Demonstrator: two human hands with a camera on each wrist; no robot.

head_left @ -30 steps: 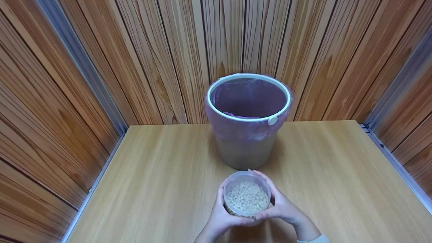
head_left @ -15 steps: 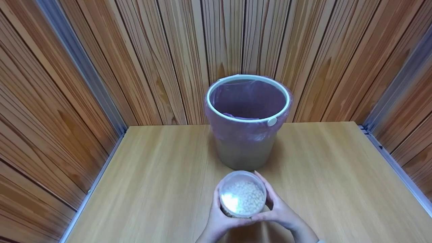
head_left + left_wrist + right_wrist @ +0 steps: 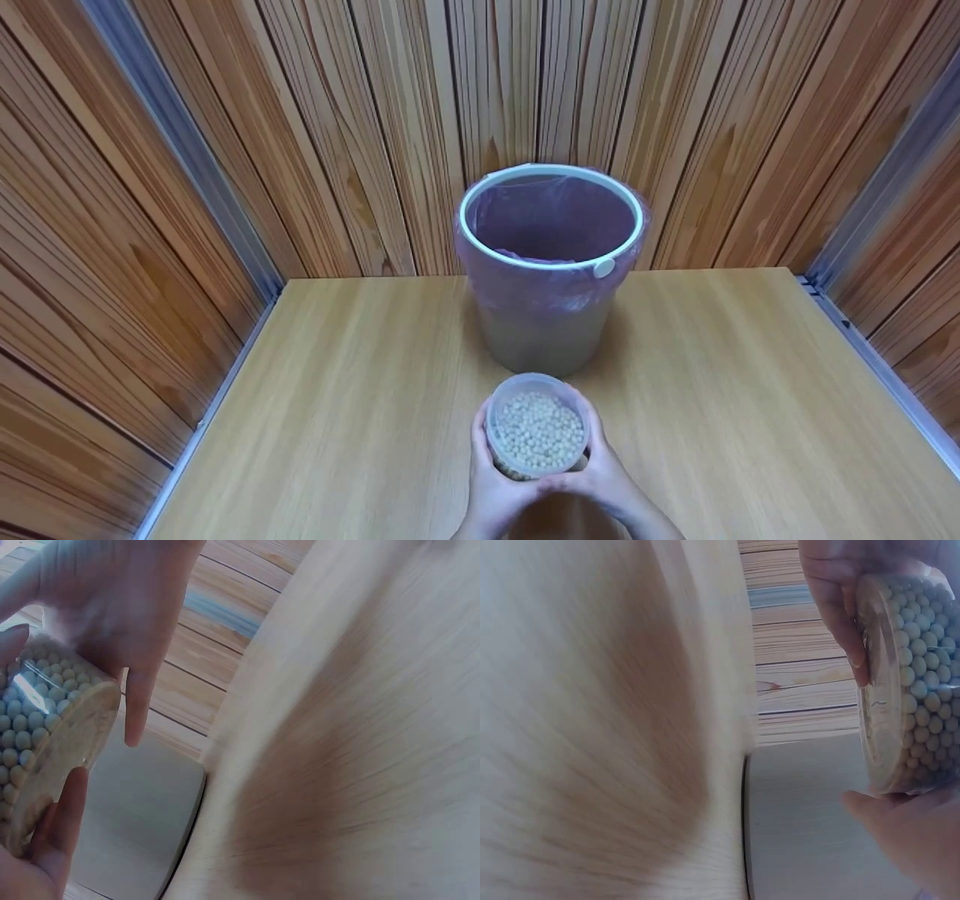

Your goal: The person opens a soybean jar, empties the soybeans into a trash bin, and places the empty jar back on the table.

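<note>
I hold the tub (image 3: pixel 537 426) of beans (image 3: pixel 538 430) between both hands, above the near edge of the worktop (image 3: pixel 360 390) at its middle. My left hand (image 3: pixel 496 487) curls round its left side and my right hand (image 3: pixel 604 474) round its right, fingers wrapped on the clear wall and thumbs meeting on the near side. The bin (image 3: pixel 551 266) stands just beyond it, toward the far edge, its mouth open and lined with a purple bag (image 3: pixel 555 296).

I judge the main risk is spilling: the tub is full nearly to the brim, and I cannot tell whether a lid covers it, so a tilt or a jolt could send beans rolling over the worktop. The wall looks smooth, so a loose grip could let it slip. Raised carelessly, it could also knock the bin's rim (image 3: pixel 480 240).
</note>
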